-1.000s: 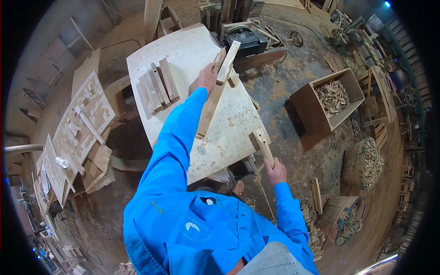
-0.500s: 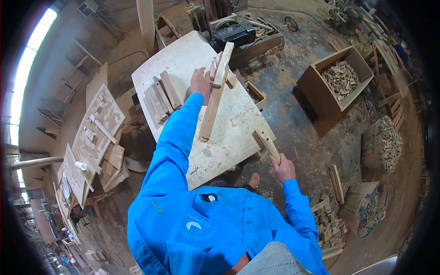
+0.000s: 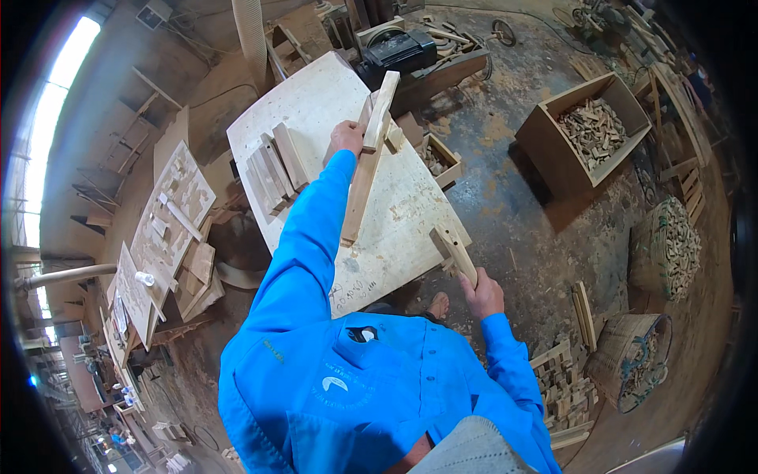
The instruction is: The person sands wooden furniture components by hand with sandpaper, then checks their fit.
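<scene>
Left hand (image 3: 346, 137): arm fully extended across the pale, scuffed plywood tabletop (image 3: 316, 103), fingers wrapped around the upper part of a long, light-coloured wooden slat assembly (image 3: 365, 170). The assembly lies lengthwise on the tabletop, its far end raised toward the dark machine (image 3: 399, 49) at the board's far edge.

Right hand (image 3: 483, 294): fingers closed around the lower end of a short, notched pale wooden piece (image 3: 454, 251), held at the near right corner of the tabletop, tilted, upper end over the board edge.

Stack of flat brown wooden slats (image 3: 275, 167) lies on the tabletop, left of the extended arm, apart from it.

Open wooden crate filled with small wood offcuts (image 3: 588, 130) stands on the floor to the right, well apart. Woven basket of wood pieces (image 3: 671, 249) further right.
</scene>
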The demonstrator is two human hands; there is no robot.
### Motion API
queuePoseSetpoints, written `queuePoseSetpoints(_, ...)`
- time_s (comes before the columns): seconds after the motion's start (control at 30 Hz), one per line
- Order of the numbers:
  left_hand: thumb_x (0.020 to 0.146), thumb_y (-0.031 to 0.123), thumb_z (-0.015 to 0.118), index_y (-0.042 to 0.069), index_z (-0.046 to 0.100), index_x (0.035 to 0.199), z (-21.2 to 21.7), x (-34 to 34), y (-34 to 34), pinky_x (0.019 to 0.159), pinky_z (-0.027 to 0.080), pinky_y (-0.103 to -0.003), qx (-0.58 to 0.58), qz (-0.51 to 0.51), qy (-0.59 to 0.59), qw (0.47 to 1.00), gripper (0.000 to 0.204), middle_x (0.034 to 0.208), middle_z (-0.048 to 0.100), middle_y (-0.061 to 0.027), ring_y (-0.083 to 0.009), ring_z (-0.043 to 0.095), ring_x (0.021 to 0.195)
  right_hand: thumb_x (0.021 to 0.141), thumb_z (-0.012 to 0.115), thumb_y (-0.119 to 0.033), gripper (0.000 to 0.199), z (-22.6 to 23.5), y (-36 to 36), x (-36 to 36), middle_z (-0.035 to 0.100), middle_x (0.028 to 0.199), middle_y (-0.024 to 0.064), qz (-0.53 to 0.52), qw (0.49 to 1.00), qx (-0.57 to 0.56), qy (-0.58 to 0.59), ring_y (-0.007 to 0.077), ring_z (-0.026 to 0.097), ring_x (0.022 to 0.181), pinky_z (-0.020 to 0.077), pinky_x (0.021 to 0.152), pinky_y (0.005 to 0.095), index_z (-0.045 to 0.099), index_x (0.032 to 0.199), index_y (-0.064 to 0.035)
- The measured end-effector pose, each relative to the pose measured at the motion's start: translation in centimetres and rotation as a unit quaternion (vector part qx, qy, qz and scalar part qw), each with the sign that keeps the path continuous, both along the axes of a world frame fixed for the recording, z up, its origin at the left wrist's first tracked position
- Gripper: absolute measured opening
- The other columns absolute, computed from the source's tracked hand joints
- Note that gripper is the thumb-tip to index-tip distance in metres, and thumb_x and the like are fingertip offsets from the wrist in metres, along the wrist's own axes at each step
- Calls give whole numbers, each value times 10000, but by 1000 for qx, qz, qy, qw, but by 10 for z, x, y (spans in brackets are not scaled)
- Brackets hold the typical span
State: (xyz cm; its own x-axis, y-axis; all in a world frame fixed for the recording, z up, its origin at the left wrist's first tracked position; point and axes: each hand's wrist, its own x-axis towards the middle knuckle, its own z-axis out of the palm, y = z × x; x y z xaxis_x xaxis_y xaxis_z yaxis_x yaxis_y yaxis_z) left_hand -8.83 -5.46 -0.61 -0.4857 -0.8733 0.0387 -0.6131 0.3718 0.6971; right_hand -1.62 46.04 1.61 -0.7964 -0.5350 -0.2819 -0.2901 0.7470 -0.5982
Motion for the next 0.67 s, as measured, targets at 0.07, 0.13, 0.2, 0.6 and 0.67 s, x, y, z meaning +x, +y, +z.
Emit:
queuePoseSetpoints(0.07, 853, 322, 823, 48, 819, 1036, 0, -2, -4, 959, 567, -433, 9, 8, 7, 1000, 330, 1068, 786, -184, -352, 741, 1020, 1014, 633, -480, 430, 1, 0, -1, 731, 905, 262, 4, 1000, -5, -1, 493, 701, 874, 532, 730, 594, 634, 1081, -56)
queuePoseSetpoints(0.13, 851, 324, 820, 54, 827, 1006, -2, -5, -8, 962, 565, -434, 30, 2, 14, 999, 311, 1046, 790, -176, -348, 742, 1010, 1000, 626, -543, 516, 1, -1, -1, 737, 938, 272, 6, 1000, 8, -6, 506, 705, 886, 553, 746, 598, 632, 1130, -44)
queuePoseSetpoints(0.2, 872, 329, 802, 54, 829, 1026, -5, -8, -12, 922, 578, -416, 4, -1, 11, 1000, 317, 1000, 798, -164, -321, 757, 967, 1001, 624, -544, 519, 2, -2, -1, 734, 928, 275, 9, 1000, 5, -8, 507, 705, 876, 551, 740, 597, 629, 1115, -38)
queuePoseSetpoints(0.6, 914, 328, 757, 80, 826, 1094, 2, -32, -28, 887, 587, -398, 22, -5, 4, 1000, 314, 1018, 807, -143, -291, 767, 943, 1026, 625, -479, 431, -6, -11, -5, 735, 844, 237, 17, 1000, 25, 5, 474, 713, 828, 540, 710, 569, 637, 1032, -48)
queuePoseSetpoints(0.67, 918, 325, 752, 82, 825, 1101, 2, -33, -32, 892, 586, -399, 26, -2, 10, 1000, 313, 1024, 807, -145, -293, 767, 954, 1018, 635, -495, 438, -14, -13, -7, 750, 841, 218, 8, 1000, 1, 4, 461, 730, 823, 553, 723, 543, 641, 1030, -58)
